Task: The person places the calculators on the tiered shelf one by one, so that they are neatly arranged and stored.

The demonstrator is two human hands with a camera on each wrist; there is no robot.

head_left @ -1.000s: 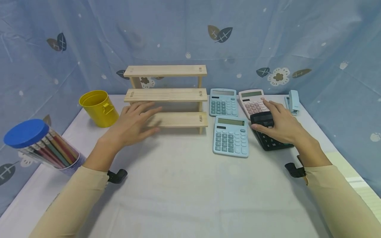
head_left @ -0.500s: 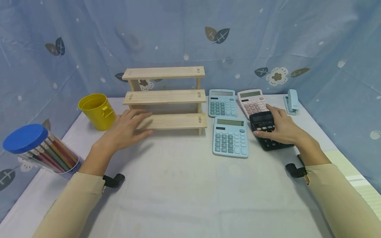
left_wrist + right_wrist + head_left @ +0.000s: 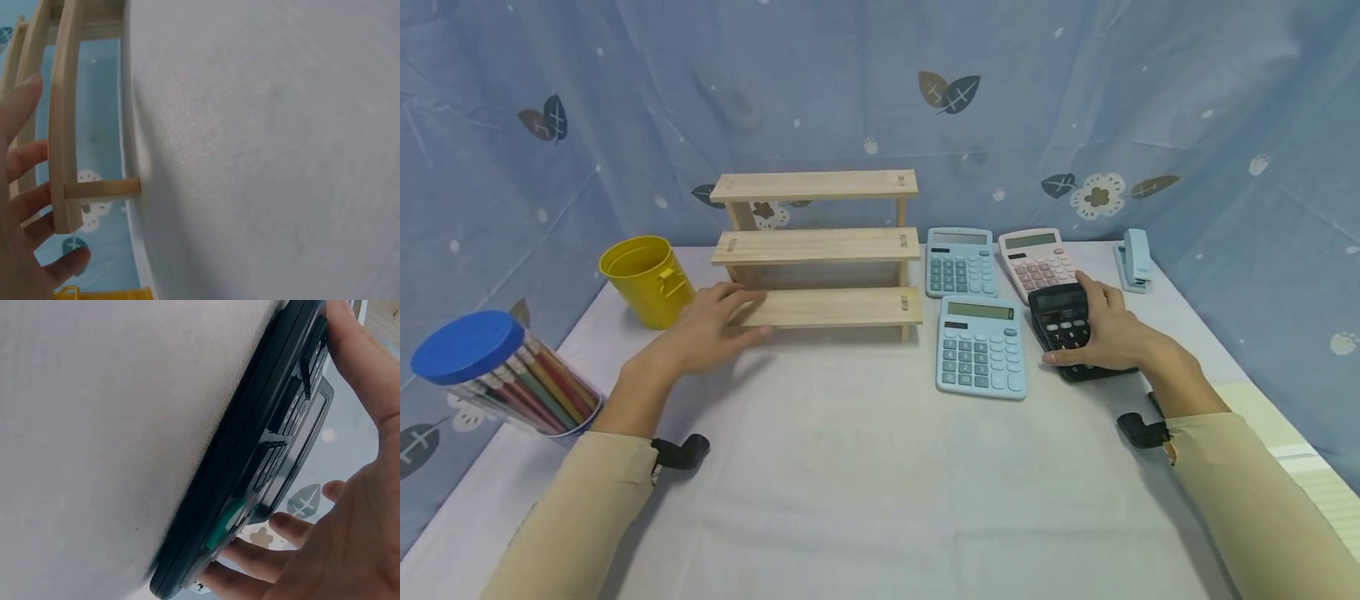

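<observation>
Much blue cloth backs the white tablecloth, left grip and right grip wide.

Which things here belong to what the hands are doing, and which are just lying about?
Likely in the job:
black rectangular calculator, under the right hand
three-tier pale wooden rack, at the left hand

Apparently lying about:
near light-blue rectangular calculator
far light-blue calculator
pale pink calculator
light-blue stapler
yellow round bucket
clear blue-lidded tub of pencils

black calculator | pale-tan shelf | pale-pink calculator | light-blue calculators | yellow bucket | blue curtain, leaf-and-flower print
</observation>
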